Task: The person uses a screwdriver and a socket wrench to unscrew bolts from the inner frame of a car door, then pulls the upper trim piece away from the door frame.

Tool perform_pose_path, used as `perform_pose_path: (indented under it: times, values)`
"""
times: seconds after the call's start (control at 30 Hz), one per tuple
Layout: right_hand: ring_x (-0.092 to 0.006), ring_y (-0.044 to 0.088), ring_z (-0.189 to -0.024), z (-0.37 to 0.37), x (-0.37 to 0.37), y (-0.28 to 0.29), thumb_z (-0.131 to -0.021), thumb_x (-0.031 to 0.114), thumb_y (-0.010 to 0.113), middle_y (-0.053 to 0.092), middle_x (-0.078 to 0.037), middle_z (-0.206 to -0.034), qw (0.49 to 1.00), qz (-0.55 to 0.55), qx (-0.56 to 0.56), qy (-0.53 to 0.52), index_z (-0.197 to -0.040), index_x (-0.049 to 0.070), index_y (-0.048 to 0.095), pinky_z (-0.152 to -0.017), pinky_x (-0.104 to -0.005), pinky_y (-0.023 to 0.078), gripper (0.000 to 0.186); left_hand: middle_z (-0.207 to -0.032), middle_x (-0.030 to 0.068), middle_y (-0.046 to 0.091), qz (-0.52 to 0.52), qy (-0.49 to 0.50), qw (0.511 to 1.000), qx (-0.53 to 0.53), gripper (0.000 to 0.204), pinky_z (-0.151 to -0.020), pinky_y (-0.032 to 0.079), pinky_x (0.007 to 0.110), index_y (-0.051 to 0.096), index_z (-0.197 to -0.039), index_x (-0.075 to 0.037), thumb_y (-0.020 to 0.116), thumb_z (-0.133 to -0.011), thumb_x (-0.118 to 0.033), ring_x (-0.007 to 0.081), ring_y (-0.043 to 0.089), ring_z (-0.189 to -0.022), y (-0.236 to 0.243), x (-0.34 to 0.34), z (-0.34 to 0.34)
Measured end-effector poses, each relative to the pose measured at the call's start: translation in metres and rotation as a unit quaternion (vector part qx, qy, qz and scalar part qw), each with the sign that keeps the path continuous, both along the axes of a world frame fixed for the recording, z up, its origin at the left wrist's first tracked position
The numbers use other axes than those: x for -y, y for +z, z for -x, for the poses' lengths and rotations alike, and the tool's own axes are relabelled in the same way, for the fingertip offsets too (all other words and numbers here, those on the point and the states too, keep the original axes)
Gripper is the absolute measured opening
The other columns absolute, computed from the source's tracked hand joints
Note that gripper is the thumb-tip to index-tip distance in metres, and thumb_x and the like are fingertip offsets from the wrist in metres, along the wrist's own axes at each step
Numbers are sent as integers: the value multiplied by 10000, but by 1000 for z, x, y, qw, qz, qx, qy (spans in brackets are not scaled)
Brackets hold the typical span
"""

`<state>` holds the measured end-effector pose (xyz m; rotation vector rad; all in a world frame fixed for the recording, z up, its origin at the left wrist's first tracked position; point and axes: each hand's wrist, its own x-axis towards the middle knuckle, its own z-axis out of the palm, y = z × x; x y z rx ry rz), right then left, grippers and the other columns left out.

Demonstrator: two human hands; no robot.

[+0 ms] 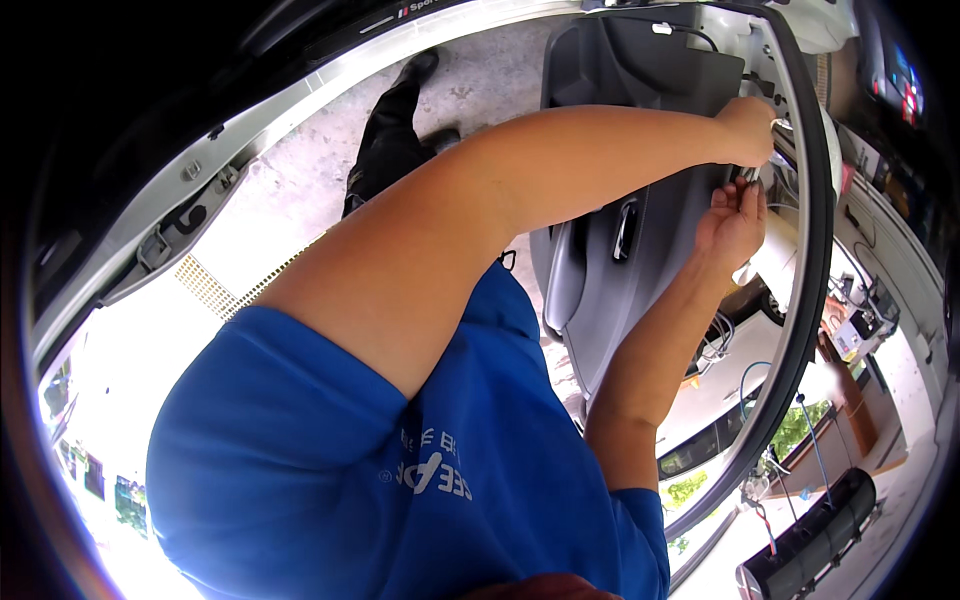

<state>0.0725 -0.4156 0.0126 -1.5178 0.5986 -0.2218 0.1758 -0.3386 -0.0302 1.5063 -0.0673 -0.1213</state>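
A grey car door panel [590, 250] stands at the right of my body, with its door handle [625, 230] set in a dark recess. Reaching across to the panel's far right edge, my left hand [747, 130] is closed, its fingers mostly hidden behind the back of the hand. Just below it, my right hand [732, 228] has its fingers curled together in a pinch. A small shiny piece shows at the fingertips, too small to name. Both hands are beside the black rubber door seal [822, 200].
Someone's dark trouser leg and shoe [385, 135] are on the concrete floor [310, 160]. A black cylinder [810, 535] with cables is at the lower right. Wires and equipment [865, 310] lie beyond the seal. A drain grate [205, 285] is at left.
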Motion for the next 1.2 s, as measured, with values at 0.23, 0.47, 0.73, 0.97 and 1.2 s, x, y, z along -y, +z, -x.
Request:
perform_pose_path:
  times: [0.23,0.47,0.73,0.97,1.2]
  values:
    - [-125,470,-591,0,3,6,-962,119,438,512,-52,-740,998,9,-58,16,-947,-12,508,-475,-251,369,150,-758,202,637,-87,-9,996,-1,212,-731,502,432,664,-793,-17,579,-729,-200,373,629,-764,6,2,3]
    - [-126,452,-579,-2,12,6,-966,131,433,506,-51,-745,997,-38,-59,35,-917,13,486,-454,-245,349,138,-778,185,638,-8,53,998,17,187,-711,494,446,646,-812,-35,594,-749,-203,367,622,-774,5,-2,8]
    - [-121,441,-577,-2,16,10,-966,149,442,499,-48,-750,988,-92,-106,55,-940,41,489,-440,-231,321,121,-784,194,638,-30,29,998,49,236,-705,491,441,652,-921,-25,620,-782,-213,369,623,-777,6,-8,8]
    - [-104,406,-514,6,-8,28,-963,173,451,484,-39,-718,989,-79,-123,31,-935,49,487,-391,-210,281,132,-764,190,646,27,-76,996,-32,217,-690,513,399,663,-873,-2,638,-785,-199,315,658,-722,5,-17,-3]
    - [-90,384,-488,-2,-10,29,-959,187,467,477,-33,-698,992,-27,-121,8,-934,47,492,-375,-202,272,144,-686,147,653,114,-72,987,-83,173,-635,529,351,659,-860,2,645,-770,-145,263,674,-657,9,-19,-4]
